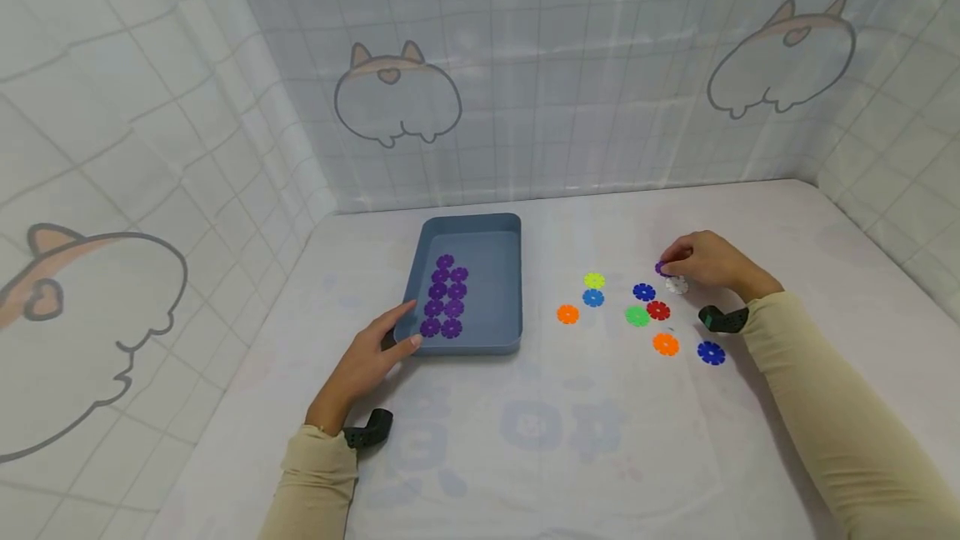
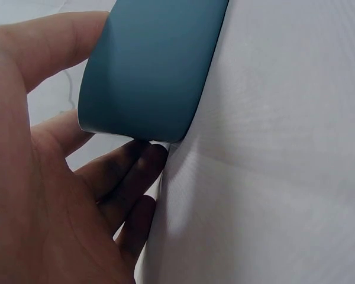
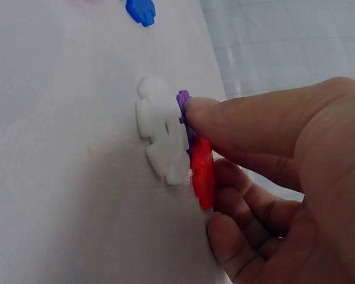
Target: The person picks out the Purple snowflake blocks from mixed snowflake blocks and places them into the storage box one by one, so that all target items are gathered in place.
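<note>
My right hand [image 1: 708,259] pinches a purple notched disc [image 1: 663,269] between thumb and fingers, at the far right of the group of loose discs. Close against it is a white disc [image 3: 160,127]. A red disc [image 3: 203,174] shows by the fingers in the right wrist view; whether they touch it I cannot tell. The left hand [image 1: 367,361] holds the near left corner of a blue-grey tray [image 1: 491,290], thumb at the front wall and fingers along the left side. Inside the tray, purple discs [image 1: 454,307] lie flat in two columns.
Between tray and right hand lie orange [image 1: 567,314], yellow [image 1: 594,280], light blue [image 1: 593,297], green [image 1: 637,316], red [image 1: 658,310] and dark blue [image 1: 643,292] discs. Another orange [image 1: 665,344] and dark blue [image 1: 711,352] disc lie nearer. Tile-patterned curtains [image 1: 555,107] surround the white-covered table.
</note>
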Demonstrator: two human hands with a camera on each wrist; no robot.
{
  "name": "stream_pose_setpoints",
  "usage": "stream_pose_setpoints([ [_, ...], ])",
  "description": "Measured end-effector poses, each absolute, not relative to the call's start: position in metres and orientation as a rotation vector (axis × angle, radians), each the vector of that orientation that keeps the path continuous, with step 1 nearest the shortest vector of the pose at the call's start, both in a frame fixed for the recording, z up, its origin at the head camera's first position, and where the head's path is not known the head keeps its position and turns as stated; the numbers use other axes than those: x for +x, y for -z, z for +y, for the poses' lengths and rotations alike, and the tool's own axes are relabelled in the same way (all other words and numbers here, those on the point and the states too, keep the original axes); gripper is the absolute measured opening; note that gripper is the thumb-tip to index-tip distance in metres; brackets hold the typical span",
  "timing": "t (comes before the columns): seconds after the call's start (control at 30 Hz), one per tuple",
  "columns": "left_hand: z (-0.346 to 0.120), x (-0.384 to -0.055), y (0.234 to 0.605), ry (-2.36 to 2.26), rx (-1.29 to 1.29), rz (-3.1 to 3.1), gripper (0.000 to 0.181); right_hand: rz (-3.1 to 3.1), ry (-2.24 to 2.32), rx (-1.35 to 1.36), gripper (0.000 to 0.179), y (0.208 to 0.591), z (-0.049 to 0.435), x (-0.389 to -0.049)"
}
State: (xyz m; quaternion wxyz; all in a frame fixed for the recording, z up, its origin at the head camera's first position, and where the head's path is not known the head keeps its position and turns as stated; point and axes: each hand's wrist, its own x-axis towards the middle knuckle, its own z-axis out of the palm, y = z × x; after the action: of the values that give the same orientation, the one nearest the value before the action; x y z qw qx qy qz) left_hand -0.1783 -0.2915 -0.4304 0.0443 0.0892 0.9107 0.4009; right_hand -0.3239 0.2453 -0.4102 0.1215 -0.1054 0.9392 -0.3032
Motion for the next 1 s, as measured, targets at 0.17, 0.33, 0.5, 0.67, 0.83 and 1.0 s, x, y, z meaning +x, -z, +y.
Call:
stream_pose_setpoints([
  [0.17,-0.2916,-0.1796,0.4312,-1.230,0.272,2.778,0.070,2.734,0.856,-0.304,0.032,0.4069,0.2447,-0.3242],
  [0.33,-0.2922,-0.1802,0.4320,-1.224,0.267,2.784,0.070,2.725,0.839,-0.306,0.030,0.4026,0.2408,-0.3244],
  [0.5,-0.2931,-0.1805,0.4337,-1.216,0.267,2.789,0.069,2.712,0.823,-0.299,0.035,0.4039,0.2416,-0.3263],
  [0.67,-0.2930,-0.1816,0.4329,-1.219,0.261,2.790,0.070,2.691,0.809,-0.295,0.036,0.4049,0.2437,-0.3304],
  [0.83,-0.2928,-0.1819,0.4330,-1.212,0.251,2.788,0.070,2.685,0.816,-0.282,0.036,0.4039,0.2415,-0.3327],
  [1.0,-0.2929,-0.1817,0.4335,-1.211,0.246,2.786,0.069,2.713,0.838,-0.269,0.037,0.4049,0.2388,-0.3318],
])
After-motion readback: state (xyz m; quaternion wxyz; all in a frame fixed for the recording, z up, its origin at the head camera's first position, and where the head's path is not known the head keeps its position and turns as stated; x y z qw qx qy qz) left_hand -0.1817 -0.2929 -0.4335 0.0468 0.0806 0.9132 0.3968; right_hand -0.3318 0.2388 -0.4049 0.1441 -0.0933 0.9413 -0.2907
